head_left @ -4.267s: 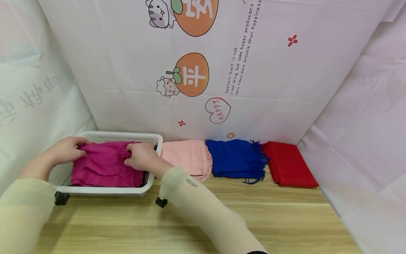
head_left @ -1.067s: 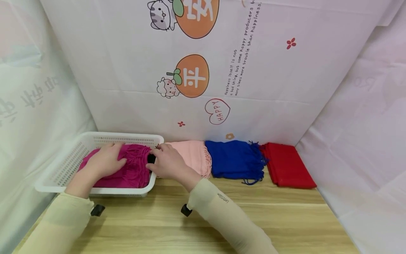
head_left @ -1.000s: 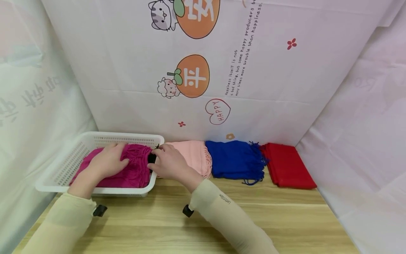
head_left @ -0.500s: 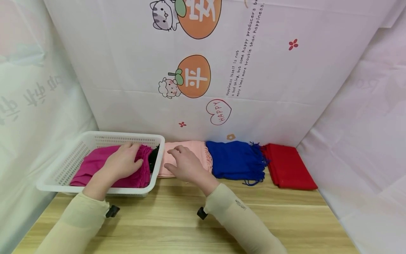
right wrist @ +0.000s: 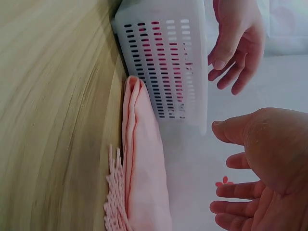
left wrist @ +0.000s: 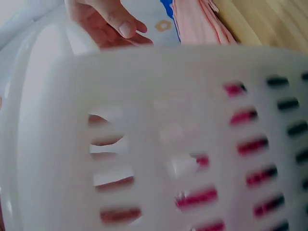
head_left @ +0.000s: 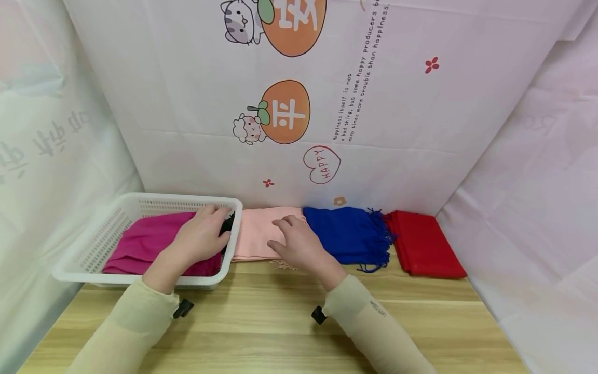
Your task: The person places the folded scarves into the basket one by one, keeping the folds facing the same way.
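Observation:
A folded magenta scarf [head_left: 147,241] lies in the white plastic basket [head_left: 236,236] at the left. Black fringed cloth [head_left: 227,227] shows beside it at the basket's right end. My left hand [head_left: 198,236] is over that end with loosely bent fingers, gripping nothing. In the right wrist view the left hand [right wrist: 238,43] hovers just past the basket's rim. My right hand [head_left: 301,244] hangs above the folded pink scarf [head_left: 257,234], fingers spread and holding nothing. The right wrist view shows a gap between the right hand [right wrist: 269,168] and the pink scarf [right wrist: 144,163].
Right of the pink scarf, a folded blue scarf [head_left: 348,236] and a folded red scarf [head_left: 425,244] lie in a row against the printed white backdrop [head_left: 397,114]. The wooden tabletop [head_left: 261,317] extends in front of them.
Earlier, both hands held the magenta scarf in the basket. They have released it and shifted right, the right hand passing the rim to above the pink scarf.

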Available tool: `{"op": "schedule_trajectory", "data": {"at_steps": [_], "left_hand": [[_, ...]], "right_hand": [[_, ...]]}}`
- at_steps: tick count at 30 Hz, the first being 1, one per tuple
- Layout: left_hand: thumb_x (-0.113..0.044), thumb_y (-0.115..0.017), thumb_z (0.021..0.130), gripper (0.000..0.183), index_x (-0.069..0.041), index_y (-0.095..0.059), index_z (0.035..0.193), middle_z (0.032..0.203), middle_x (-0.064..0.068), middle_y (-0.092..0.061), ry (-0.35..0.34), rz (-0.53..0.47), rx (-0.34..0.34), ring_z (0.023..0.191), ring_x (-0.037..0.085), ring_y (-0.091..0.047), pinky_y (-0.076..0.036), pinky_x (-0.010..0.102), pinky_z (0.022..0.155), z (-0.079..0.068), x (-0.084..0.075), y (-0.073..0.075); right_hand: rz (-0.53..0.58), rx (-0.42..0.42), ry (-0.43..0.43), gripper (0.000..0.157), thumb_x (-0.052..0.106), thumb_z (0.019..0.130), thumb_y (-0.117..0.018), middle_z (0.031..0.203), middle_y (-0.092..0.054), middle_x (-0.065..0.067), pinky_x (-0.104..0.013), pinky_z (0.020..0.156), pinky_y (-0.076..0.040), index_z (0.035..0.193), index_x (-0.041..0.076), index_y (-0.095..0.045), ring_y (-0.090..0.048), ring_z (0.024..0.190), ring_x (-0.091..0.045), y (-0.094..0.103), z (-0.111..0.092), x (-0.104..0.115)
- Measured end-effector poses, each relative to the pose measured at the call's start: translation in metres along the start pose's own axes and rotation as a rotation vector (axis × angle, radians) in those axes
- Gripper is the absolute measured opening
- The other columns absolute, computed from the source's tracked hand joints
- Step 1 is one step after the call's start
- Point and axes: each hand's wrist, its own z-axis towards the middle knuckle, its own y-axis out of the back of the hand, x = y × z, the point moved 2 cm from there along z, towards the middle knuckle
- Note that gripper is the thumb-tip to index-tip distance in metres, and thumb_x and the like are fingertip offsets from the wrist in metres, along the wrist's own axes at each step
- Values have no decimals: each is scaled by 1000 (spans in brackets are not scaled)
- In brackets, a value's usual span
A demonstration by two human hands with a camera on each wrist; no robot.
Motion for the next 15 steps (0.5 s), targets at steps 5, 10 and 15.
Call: {"op": "schedule_trajectory", "data": {"at_steps": [5,10,15], "left_hand": [[-15,-69,103,57,6,-57,155,150,30,-55,-35,5,-22,138,47,-54,-57,61,101,5,-15,-5],[-15,-72,102,57,4,-58,154,147,28,-56,-52,6,-14,134,44,-55,-59,57,97,9,-27,-12],[-15,-73,101,58,2,-59,154,142,26,-58,-75,10,-6,127,41,-58,-59,55,94,13,-35,-20]], "right_hand": [[-13,-16,-19,61,43,108,-75,155,-59,-14,-52,115,-51,158,12,-60,-61,139,-35,5,-7,-13],[-7,-15,-55,62,43,108,-75,157,-58,-15,-54,116,-51,160,12,-59,-59,142,-37,7,-14,-28],[-3,-18,-76,62,42,108,-75,159,-56,-17,-55,116,-51,160,13,-58,-59,142,-38,8,-21,-42]]}}
